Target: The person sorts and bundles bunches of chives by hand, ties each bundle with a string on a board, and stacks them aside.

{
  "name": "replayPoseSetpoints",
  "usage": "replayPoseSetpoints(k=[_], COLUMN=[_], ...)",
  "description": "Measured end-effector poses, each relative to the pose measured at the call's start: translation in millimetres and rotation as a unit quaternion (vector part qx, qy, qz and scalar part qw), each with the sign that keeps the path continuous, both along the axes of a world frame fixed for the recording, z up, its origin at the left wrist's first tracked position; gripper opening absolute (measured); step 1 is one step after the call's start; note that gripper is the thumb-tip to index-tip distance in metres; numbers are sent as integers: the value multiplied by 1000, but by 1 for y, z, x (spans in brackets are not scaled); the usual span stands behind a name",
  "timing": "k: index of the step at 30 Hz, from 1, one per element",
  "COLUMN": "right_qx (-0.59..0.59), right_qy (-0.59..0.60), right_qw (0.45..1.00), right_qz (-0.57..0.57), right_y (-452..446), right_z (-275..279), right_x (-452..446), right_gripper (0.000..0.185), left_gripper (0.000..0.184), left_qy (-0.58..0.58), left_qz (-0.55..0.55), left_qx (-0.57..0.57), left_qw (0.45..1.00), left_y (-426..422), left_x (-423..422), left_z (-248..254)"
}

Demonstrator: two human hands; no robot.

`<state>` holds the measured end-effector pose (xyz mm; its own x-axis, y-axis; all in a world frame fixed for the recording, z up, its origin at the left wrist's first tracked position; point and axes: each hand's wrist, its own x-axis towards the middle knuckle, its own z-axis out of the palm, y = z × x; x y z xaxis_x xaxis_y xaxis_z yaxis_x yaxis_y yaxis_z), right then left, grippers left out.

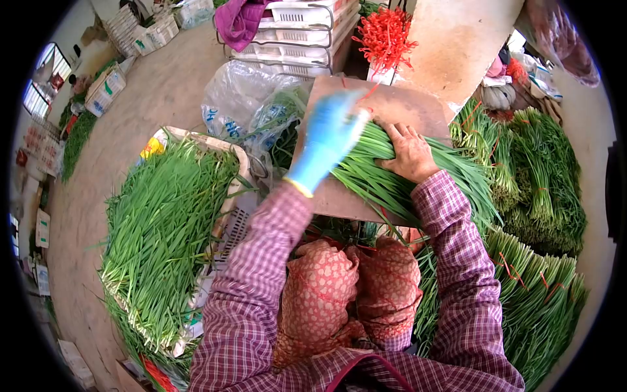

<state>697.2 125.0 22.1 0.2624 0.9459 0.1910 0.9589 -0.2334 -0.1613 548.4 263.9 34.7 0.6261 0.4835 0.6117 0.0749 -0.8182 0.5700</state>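
A bundle of long green leaves like garlic chives lies across a brown board in front of me. My bare right hand rests flat on top of it, thumb and fingers apart. Above the bundle's left end is my left hand in a blue glove, smeared by motion, so its fingers cannot be read. A thin red tie lies close to the gloved fingertips; whether they touch it I cannot tell.
A crate heaped with loose leaves stands at left, beside a clear plastic bag. Tied bundles pile up at right. Red ties hang at the back near stacked white crates.
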Motion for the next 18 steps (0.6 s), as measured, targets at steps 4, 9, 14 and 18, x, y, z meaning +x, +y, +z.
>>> replayPoseSetpoints(k=[4, 9, 14, 18], right_qx=[-47, 23, 37, 62], right_qy=[0, 9, -63, -39], right_qw=[999, 1000, 997, 997], right_qz=[24, 8, -25, -26], right_y=[-4, -4, -2, 1], right_z=[6, -8, -19, -29], right_x=[12, 4, -2, 8], right_gripper=[88, 99, 89, 83], left_gripper=[34, 26, 32, 46], left_qy=[45, 55, 144, 375], left_qz=[99, 92, 117, 300], left_qx=[197, 196, 78, 114], left_qw=[974, 975, 980, 870], left_y=[-13, -7, 37, 97], left_x=[37, 37, -3, -100], left_z=[-51, -57, -63, -105])
